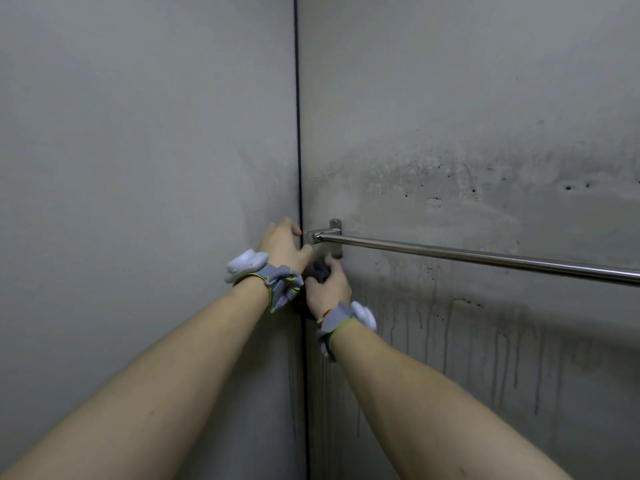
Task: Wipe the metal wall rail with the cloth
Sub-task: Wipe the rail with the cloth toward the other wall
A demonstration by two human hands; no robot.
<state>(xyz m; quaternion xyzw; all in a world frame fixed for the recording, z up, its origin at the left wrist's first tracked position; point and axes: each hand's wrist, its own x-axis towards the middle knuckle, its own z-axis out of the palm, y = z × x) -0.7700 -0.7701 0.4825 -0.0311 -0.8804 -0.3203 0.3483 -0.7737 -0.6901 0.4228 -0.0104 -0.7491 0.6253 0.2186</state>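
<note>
Slippage is our worry in the head view: our right hand (327,287) pinches the dark cloth (320,270), bunched just under the left bracket (335,237) of the metal rail (485,258) and not round the bar, so the small wad may skate off the smooth tube. Our left hand (282,242) curls beside the rail's end at the wall corner; whether it grips anything we cannot tell.

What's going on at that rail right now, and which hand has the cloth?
A person is working at the left end of the metal wall rail, by the wall corner. The right hand grips a dark cloth, bunched just below the rail's end bracket. The left hand sits at the corner beside the rail's end; whether it also holds the cloth is unclear.
</note>
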